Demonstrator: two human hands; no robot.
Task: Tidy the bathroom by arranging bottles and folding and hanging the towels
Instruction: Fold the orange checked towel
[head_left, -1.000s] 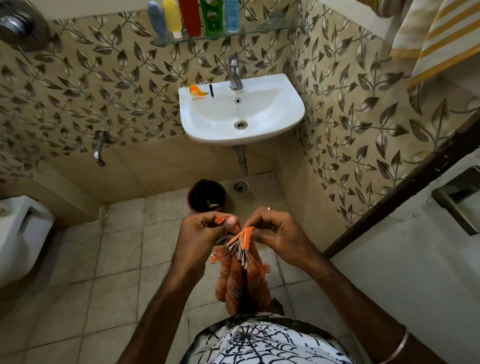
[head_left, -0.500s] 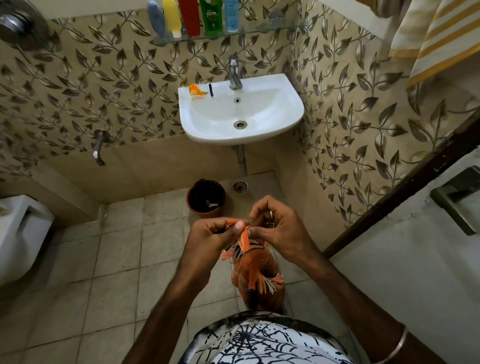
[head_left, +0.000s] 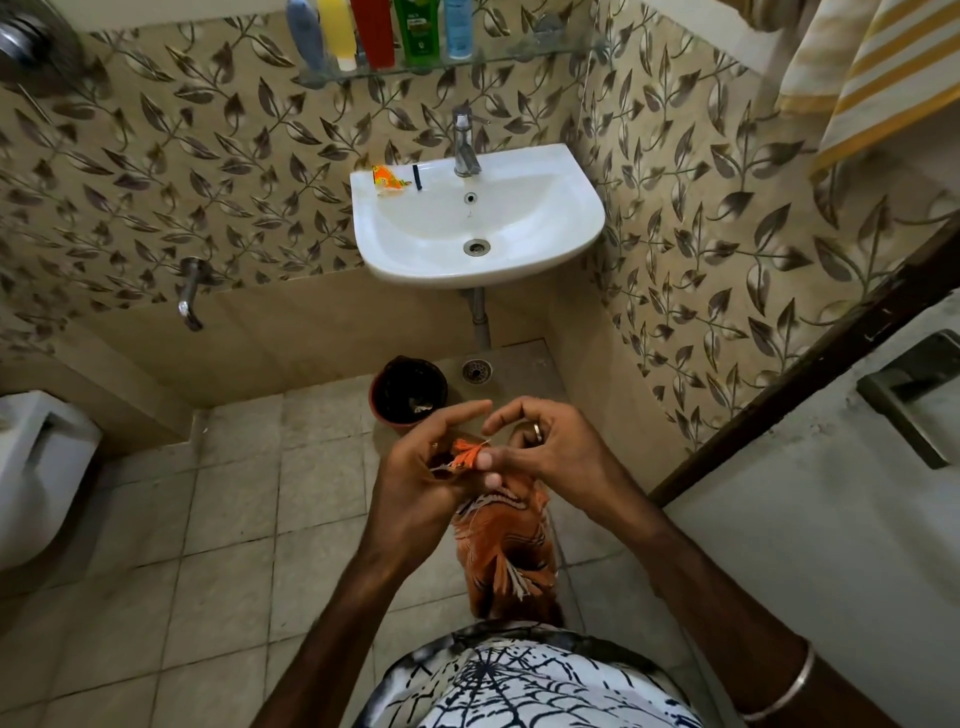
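The left hand (head_left: 421, 467) and right hand (head_left: 545, 452) pinch the fringed corners of the orange towel (head_left: 501, 540) hanging before the waist over the floor, so folding seems underway; next, likely matching edges before hanging.

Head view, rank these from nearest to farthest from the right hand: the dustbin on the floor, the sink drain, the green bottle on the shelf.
From the right hand, which with the left hand holds the orange towel:
1. Dustbin, on the floor just beyond the hands, slightly left.
2. Sink drain, in the basin above the bin.
3. Green bottle, on the glass shelf at the top.
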